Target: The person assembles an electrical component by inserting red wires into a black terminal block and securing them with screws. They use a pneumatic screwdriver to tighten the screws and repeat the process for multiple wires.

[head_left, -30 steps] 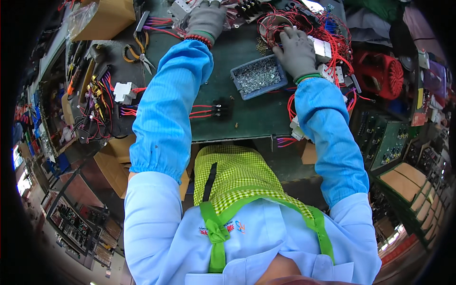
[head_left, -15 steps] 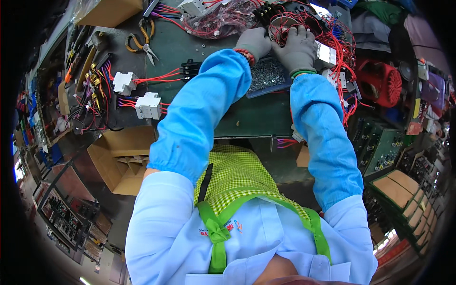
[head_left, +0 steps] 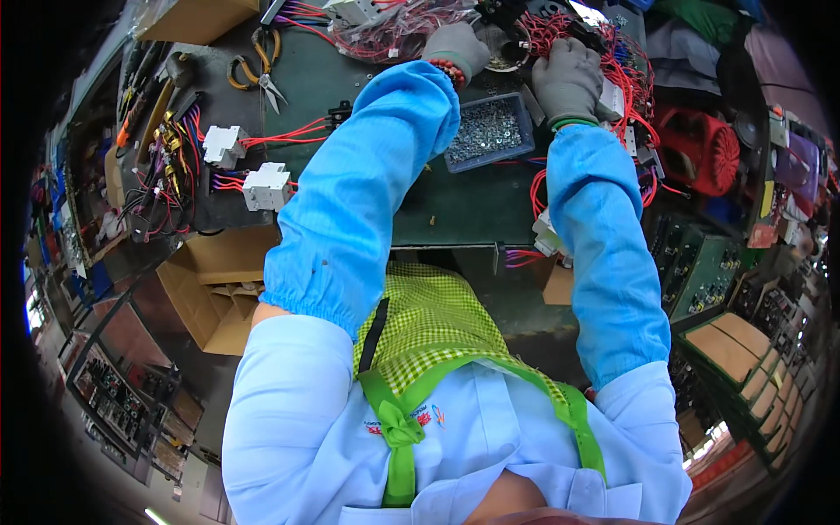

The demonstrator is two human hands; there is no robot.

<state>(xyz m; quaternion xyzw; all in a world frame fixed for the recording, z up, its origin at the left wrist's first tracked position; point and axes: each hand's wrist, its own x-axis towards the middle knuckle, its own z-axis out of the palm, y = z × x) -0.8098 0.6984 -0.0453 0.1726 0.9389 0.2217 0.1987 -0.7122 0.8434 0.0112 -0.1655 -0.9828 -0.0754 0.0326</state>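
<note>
Both my hands wear grey gloves at the far side of the dark green bench. My left hand [head_left: 458, 49] is curled beside a round dish [head_left: 506, 54] and a black terminal block [head_left: 502, 12]; its fingertips are mostly hidden. My right hand [head_left: 569, 83] lies against a tangle of red wires [head_left: 546, 31], its fingers bent over at the tips. What either hand grips does not show. Between my forearms sits a blue tray [head_left: 451, 164] of small metal nuts or washers, with a thin grey flap or plate standing at its right edge.
Wired white breaker modules [head_left: 267, 186] lie at the left, close to orange-handled snips [head_left: 265, 74]. A clear bag of red wires [head_left: 398, 33] rests at the back. More red leads [head_left: 632, 79] hang down the right side. An open cardboard box [head_left: 206, 297] stands below the bench's left edge.
My hands have drawn apart, the left going left and the right going right and slightly nearer. The round dish between them is now uncovered, with the red wires to its right. More of the tray shows.
</note>
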